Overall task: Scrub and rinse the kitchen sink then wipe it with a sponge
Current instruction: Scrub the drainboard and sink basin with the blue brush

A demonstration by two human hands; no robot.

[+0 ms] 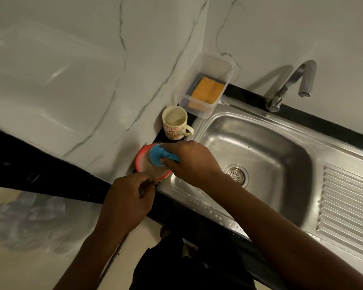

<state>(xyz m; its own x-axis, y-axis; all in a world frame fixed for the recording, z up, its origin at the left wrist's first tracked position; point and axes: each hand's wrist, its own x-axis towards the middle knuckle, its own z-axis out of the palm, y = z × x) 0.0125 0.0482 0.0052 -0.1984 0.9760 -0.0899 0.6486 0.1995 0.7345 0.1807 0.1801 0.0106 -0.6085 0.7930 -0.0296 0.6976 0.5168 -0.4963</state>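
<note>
A: From the head view, what could go wrong here?

B: The round red-rimmed tub [144, 162] sits on the narrow strip of black bench [197, 208] right at the sink's left edge, close to the front. The right hand [192, 162] is clenched around the handle of a blue brush [158, 154] and presses its head into the tub — push too hard or off-centre and the tub could tip or skate into the basin or off the bench. The left hand [130, 197] is curled at the tub's near rim; it seems to be pinching the rim to steady it, though I cannot tell for sure that the fingers grip it.

A: Anything else nearby at risk?

B: The floral mug [175, 123] stands just behind the tub, with liquid in it. A backward swing of the brush or the wrist could knock it over. The wet rim is likely slippery too.

A: And the sink itself?

B: The steel sink [302, 185] lies to the right of the hands, set into the bench against the marbled wall. Droplets and small white flecks — soap, I would guess — dot its front rim and left wall; the basin looks damp and dull, with the drain strainer [236, 173] uncovered. No water runs from the tap [296, 80]. The orange sponge [206, 90] waits in a clear box [216, 65] at the back corner, so wiping appears to be still ahead.
</note>
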